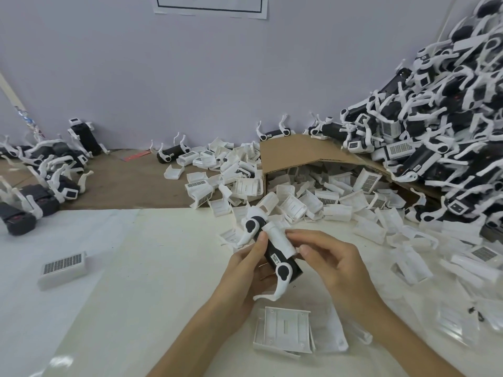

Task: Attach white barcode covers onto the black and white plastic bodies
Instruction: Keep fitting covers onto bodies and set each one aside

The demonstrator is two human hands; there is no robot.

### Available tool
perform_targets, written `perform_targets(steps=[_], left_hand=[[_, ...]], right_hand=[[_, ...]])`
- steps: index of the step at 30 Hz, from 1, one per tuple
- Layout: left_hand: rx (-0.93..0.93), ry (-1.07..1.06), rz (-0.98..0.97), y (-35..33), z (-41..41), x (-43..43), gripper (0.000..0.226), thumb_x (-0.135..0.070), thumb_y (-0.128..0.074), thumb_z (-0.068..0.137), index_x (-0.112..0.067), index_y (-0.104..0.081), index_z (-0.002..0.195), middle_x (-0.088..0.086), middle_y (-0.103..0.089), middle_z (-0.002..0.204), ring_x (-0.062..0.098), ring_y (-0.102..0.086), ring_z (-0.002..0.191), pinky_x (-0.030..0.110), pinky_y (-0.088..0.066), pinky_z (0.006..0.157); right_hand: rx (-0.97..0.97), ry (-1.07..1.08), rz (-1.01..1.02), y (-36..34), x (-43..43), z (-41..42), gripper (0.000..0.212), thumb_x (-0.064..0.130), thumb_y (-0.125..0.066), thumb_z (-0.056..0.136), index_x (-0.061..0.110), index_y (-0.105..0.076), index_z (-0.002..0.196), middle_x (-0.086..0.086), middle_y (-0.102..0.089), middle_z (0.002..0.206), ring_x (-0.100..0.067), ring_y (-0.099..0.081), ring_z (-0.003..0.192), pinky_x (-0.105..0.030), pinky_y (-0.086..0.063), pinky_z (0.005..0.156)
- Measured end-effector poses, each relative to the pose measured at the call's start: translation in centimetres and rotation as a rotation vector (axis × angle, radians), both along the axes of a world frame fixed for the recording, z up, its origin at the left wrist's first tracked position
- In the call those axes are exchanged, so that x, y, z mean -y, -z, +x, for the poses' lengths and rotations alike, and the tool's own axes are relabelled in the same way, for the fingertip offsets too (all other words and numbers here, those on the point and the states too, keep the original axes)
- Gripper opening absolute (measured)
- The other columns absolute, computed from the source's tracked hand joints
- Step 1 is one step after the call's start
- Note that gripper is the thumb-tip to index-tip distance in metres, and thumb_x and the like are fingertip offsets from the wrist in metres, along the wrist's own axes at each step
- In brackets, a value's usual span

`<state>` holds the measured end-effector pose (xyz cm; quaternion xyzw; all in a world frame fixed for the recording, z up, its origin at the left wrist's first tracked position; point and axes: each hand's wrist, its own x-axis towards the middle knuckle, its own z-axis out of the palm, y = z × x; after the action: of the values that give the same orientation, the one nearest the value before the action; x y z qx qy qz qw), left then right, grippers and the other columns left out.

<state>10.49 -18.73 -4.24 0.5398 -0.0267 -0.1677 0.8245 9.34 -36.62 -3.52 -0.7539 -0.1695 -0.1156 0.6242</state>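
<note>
the huge heap of black and white bodies [435, 118] banked against the wall at the tabletop's far right corner tells me this job has a long way to run; whether those already wear covers i can't say for certain. next down in size, a spill of white barcode covers [313, 197] pours from a flattened cardboard box [294, 151] across the middle toward the right edge. a smaller cluster of bodies [46, 172] sits along the left edge, possibly the finished lot.

near the front centre, one body [283, 263] is held up off the tabletop. the left hand [245, 273] has its fingers [260, 244] wrapped round the black barrel, and the right hand [334, 265] pinches a white cover [280, 239] against its upper side. it looks partly seated, not yet snapped home.

a face-down cover [285, 333] lies by the near edge under the wrists, and a lone barcode cover [64, 268] rests off to the left. neither blocks the hands.
</note>
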Motion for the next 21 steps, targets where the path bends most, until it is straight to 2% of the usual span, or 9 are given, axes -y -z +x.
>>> perform_targets(steps=[3,11,21], left_hand=[[0.007,0.006,0.010,-0.01,-0.02,-0.04,0.053,-0.051,-0.062,0.087,-0.008,-0.072,0.116,0.016,-0.073,0.116,0.028,-0.072,0.106,0.030,-0.059,0.079],[0.005,0.023,-0.007,0.12,0.12,-0.02,0.051,-0.050,-0.058,0.088,-0.010,-0.072,0.116,0.015,-0.073,0.116,0.028,-0.072,0.106,0.029,-0.059,0.075],[0.054,0.032,0.029,0.65,0.10,0.16,0.054,-0.049,-0.053,0.090,-0.008,-0.066,0.122,0.012,-0.075,0.112,0.023,-0.074,0.101,0.027,-0.058,0.075]], right_hand=[[-0.035,-0.058,-0.026,-0.05,-0.15,-0.04,0.028,0.007,-0.062,0.096,0.018,-0.071,0.120,0.005,-0.073,0.119,-0.015,-0.066,0.116,-0.030,-0.052,0.098],[0.000,-0.039,-0.118,-0.11,-0.11,0.00,0.025,0.016,-0.063,0.096,0.027,-0.071,0.118,0.011,-0.073,0.115,-0.012,-0.067,0.113,-0.026,-0.054,0.093],[-0.039,-0.063,-0.105,-0.20,0.05,-0.01,0.026,0.006,-0.060,0.097,0.020,-0.072,0.116,0.014,-0.070,0.122,-0.005,-0.063,0.118,-0.020,-0.050,0.098]])
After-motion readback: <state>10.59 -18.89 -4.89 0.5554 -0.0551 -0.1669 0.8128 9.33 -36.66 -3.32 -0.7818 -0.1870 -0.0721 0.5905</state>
